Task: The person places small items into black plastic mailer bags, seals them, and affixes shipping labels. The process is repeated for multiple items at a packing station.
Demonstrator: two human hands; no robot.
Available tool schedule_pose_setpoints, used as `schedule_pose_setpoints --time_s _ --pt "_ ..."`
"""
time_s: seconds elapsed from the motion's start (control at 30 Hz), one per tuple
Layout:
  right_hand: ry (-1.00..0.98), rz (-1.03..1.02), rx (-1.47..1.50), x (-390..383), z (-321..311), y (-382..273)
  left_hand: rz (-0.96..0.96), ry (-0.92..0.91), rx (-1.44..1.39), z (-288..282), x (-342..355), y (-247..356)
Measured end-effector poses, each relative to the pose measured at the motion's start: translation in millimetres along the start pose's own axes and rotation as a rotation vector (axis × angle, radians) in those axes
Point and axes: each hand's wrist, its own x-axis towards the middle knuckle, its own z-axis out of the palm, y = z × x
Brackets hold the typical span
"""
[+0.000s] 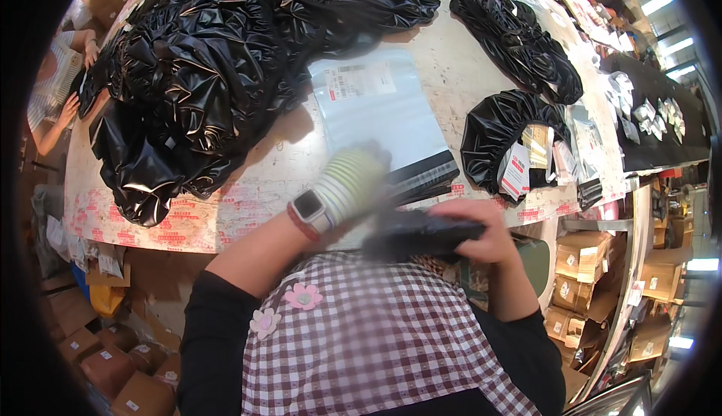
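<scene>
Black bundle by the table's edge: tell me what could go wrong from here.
The black bundle could slip and fall, since the right hand grips only one end, close to the table edge. The left hand, blurred over the white package, might knock that askew.

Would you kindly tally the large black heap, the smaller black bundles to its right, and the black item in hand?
Large black heap: 1
Smaller black bundles to its right: 2
Blurred black item in the right hand: 1
Total: 4
</scene>
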Motion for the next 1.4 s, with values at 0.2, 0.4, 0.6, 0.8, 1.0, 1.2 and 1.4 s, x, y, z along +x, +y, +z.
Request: schedule_pose_setpoints --time_s 0.2,0.4,0.6,0.8,1.0,1.2,1.4 --pt "0.855 -0.271 -0.69 -25.8 -0.5 9.1 -0.044 -0.084 0.0 7.3 5.9 17.7" --pt "0.055 -0.204 -0.986 0.9 25.6 13.2 -0.16 0.465 -0.37 7.4 5.5 -13.4" --pt "0.191 -0.073 -0.889 58.8 54.2 -2.2 -0.078 0.282 -0.335 -13.8 8.2 9.9" --pt "0.171 0.112 -0.636 82.8 55.1 14.3 -0.198 0.48 -0.104 -5.0 -26.0 10.7" --pt "0.305 0.062 -0.699 107.0 69.5 41.6 -0.448 0.302 -0.368 7.0 -30.2 1.6" --pt "-0.195 0.32 -1.085 129.6 106.3 27.0 -0.325 0.282 -0.654 25.8 -54.4 -24.0" --pt "0.029 0.139 -0.92 180.9 93.1 46.7 -0.283 0.237 -0.712 20.8 -56.6 -34.7"
